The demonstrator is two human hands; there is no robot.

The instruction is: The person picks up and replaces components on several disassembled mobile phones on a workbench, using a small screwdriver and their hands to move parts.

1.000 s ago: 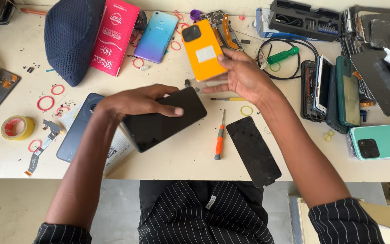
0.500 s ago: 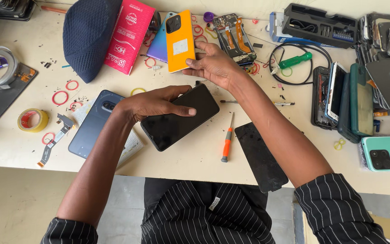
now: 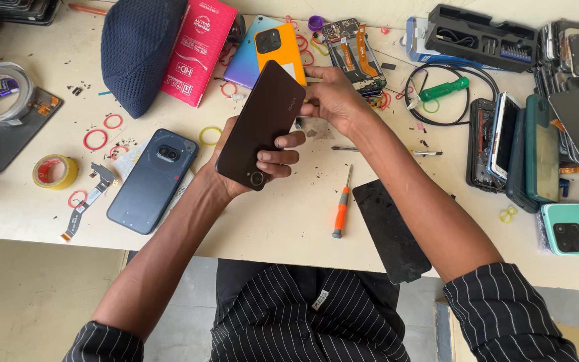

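Observation:
My left hand [image 3: 263, 159] grips a dark brown phone [image 3: 260, 125] above the bench, its back facing up and its camera end toward me. My right hand [image 3: 333, 97] pinches the phone's far end and the lower edge of an orange phone [image 3: 277, 47] that lies behind it. A pale blue phone [image 3: 244, 60] lies under the orange one. An orange-handled screwdriver [image 3: 340, 208] and a black screen panel [image 3: 391, 229] lie on the bench near my right forearm.
A dark blue phone [image 3: 152, 179] lies at left beside yellow tape [image 3: 55, 171] and a flex cable [image 3: 87, 200]. A navy cap [image 3: 137, 47] and red packet [image 3: 199, 48] sit behind. Stacked phones [image 3: 524, 147], a teal phone [image 3: 576, 228] and a tool tray [image 3: 480, 37] fill the right.
My left hand has turned the dark phone over and stood it lengthwise, back up. The orange phone has gone from my right hand's raised grip to lying on the bench behind.

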